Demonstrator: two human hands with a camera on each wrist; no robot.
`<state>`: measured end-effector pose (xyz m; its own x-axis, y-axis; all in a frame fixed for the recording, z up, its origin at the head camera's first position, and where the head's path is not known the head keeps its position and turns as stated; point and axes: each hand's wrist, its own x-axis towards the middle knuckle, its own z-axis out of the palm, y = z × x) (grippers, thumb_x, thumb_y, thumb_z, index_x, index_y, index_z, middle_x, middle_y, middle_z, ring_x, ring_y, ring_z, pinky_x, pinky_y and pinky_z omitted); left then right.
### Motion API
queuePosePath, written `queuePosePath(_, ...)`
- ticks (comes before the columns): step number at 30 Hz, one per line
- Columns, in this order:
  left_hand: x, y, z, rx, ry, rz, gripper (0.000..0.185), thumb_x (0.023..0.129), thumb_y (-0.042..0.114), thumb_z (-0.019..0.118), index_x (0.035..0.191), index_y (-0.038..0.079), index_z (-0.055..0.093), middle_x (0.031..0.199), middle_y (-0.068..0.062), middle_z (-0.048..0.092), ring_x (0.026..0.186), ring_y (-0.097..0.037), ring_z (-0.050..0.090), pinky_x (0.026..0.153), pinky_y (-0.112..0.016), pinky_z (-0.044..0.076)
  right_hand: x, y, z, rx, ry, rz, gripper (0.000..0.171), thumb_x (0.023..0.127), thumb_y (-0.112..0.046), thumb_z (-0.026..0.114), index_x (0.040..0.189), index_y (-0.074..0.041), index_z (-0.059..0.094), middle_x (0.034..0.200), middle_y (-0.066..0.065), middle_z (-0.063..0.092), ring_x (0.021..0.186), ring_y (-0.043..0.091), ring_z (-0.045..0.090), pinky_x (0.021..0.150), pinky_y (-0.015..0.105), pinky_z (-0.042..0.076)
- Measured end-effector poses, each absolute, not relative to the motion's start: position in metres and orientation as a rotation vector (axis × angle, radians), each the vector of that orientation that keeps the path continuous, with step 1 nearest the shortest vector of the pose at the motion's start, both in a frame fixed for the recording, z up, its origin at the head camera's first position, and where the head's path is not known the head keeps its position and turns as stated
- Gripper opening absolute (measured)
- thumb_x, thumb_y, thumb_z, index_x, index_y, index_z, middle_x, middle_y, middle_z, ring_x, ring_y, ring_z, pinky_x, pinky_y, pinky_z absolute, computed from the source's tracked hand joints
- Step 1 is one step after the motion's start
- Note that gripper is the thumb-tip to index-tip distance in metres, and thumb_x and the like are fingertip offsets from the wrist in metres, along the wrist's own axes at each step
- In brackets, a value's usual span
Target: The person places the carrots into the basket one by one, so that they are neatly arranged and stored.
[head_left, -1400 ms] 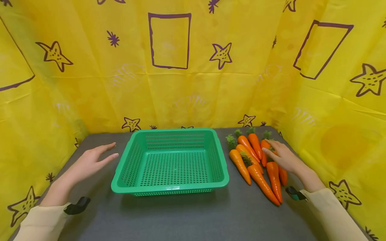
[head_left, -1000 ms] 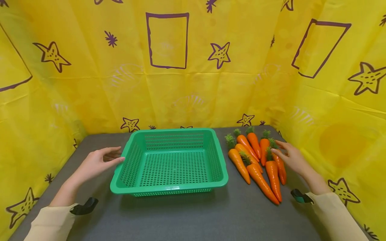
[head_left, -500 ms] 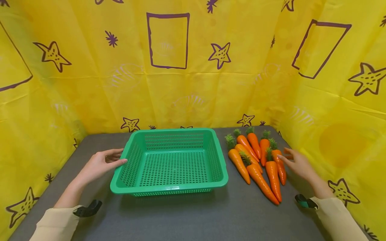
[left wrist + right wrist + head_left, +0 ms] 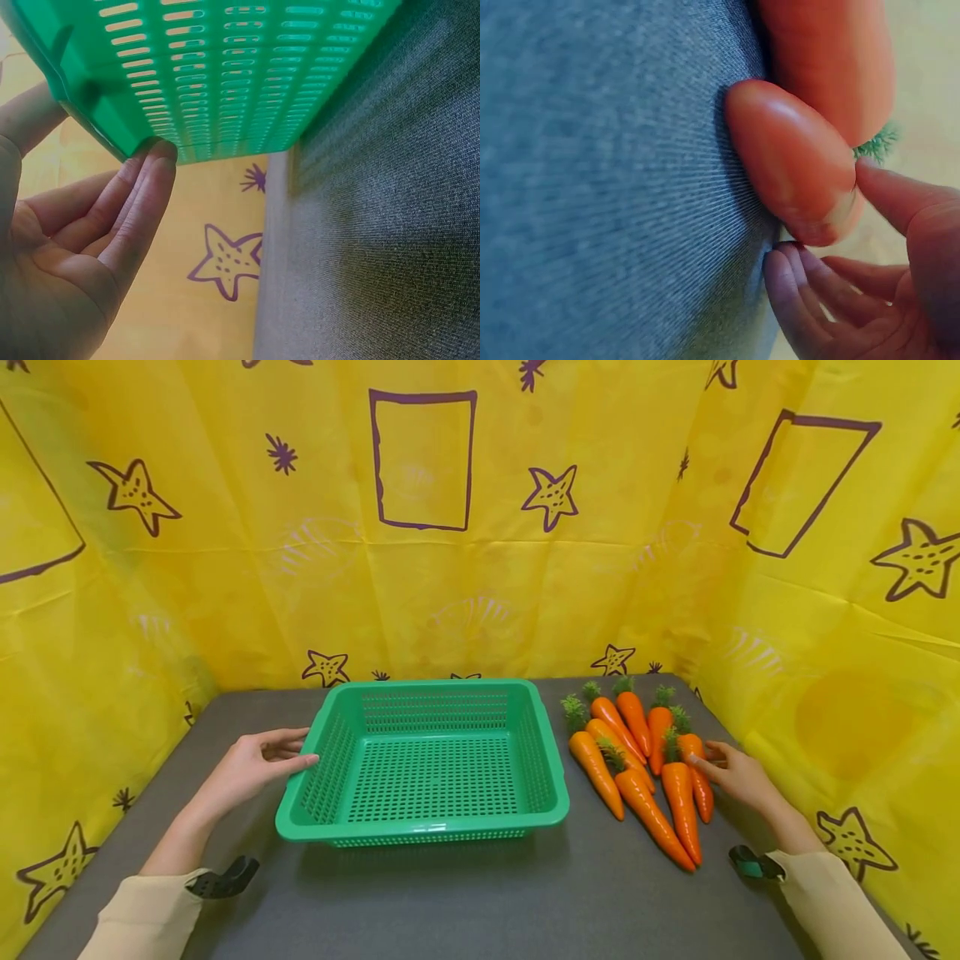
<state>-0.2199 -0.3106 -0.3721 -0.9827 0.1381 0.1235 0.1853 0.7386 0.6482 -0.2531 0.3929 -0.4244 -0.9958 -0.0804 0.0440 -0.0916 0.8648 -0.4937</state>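
A yellow cloth [image 4: 480, 593] printed with purple stars and frames hangs on three sides behind my basket. Under the basket lies the grey, finely ribbed counter [image 4: 465, 902].

The basket [image 4: 422, 766] is the biggest thing on it: a shallow green plastic tray, rectangular with rounded corners, its walls and floor pierced by rows of small slots, a smooth rim all round. It holds nothing.

My left hand [image 4: 251, 768] lies at the basket's left wall. Its fingers [image 4: 146, 187] are straight and close together, their tips touching the underside of the rim; they do not curl round it, so that grip is loose, grasping nothing.

Right of the basket, just beside its right wall, lie the carrots [image 4: 641, 756], seven as far as I can count, packed side by side and partly overlapping, green tufts towards the back cloth and points towards me. They are glossy orange, smooth like plastic, some a deeper red-orange than others.

My right hand [image 4: 738, 774] sits on the far side of that bunch from the basket. Its thumb and fingers [image 4: 795, 292] bracket the thick end of the outermost carrot [image 4: 697, 774], thumb on top near the tuft, fingertips curled against it low by the counter: a light pinch, the carrot lying on the counter.
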Motion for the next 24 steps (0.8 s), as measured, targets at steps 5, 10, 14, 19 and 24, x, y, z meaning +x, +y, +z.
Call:
queuePosePath(5, -0.219, -0.310, -0.372, -0.238, -2.867, -1.125, 0.064, 0.084, 0.049, 0.068, 0.134, 0.011, 0.055, 0.119, -0.013, 0.065, 0.095, -0.005, 0.063, 0.076, -0.025, 0.053, -0.258, 0.393, -0.423, 0.108, -3.064, 0.817, 0.077, 0.095, -0.046, 0.051, 0.134, 0.019, 0.036, 0.125, 0.039, 0.050, 0.107, 0.047, 0.057, 0.083, 0.050, 0.052)
queuePosePath(10, -0.219, -0.310, -0.373, -0.232, -2.862, -1.149, 0.065, 0.084, 0.049, 0.067, 0.135, 0.011, 0.054, 0.122, -0.014, 0.064, 0.096, -0.004, 0.062, 0.076, -0.024, 0.053, -0.263, 0.392, -0.419, 0.073, -3.104, 0.884, 0.079, 0.093, -0.045, 0.055, 0.132, 0.022, 0.036, 0.123, 0.040, 0.051, 0.091, 0.033, 0.067, 0.076, 0.040, 0.056)
queuePosePath(14, -0.221, -0.310, -0.374, -0.235, -2.856, -1.158, 0.064, 0.084, 0.048, 0.068, 0.135, 0.011, 0.054, 0.122, -0.013, 0.064, 0.094, 0.002, 0.061, 0.076, -0.023, 0.053, -0.266, 0.392, -0.418, 0.012, -3.129, 0.976, 0.079, 0.093, -0.043, 0.057, 0.130, 0.024, 0.037, 0.125, 0.042, 0.047, 0.090, 0.031, 0.067, 0.073, 0.034, 0.057)
queuePosePath(19, -0.221, -0.310, -0.375, -0.223, -2.854, -1.181, 0.064, 0.084, 0.048, 0.068, 0.135, 0.012, 0.054, 0.121, -0.014, 0.064, 0.092, 0.003, 0.061, 0.076, -0.023, 0.053, -0.269, 0.393, -0.417, -0.066, -3.128, 1.137, 0.077, 0.093, -0.040, 0.058, 0.128, 0.025, 0.038, 0.129, 0.043, 0.043, 0.096, 0.033, 0.066, 0.075, 0.033, 0.058)
queuePosePath(24, -0.221, -0.311, -0.375, -0.208, -2.854, -1.184, 0.064, 0.084, 0.049, 0.068, 0.135, 0.013, 0.054, 0.119, -0.014, 0.064, 0.092, 0.001, 0.061, 0.075, -0.023, 0.053, -0.269, 0.392, -0.416, -0.124, -3.097, 1.228, 0.078, 0.091, -0.038, 0.061, 0.129, 0.025, 0.037, 0.130, 0.043, 0.042, 0.093, 0.027, 0.068, 0.074, 0.031, 0.058)
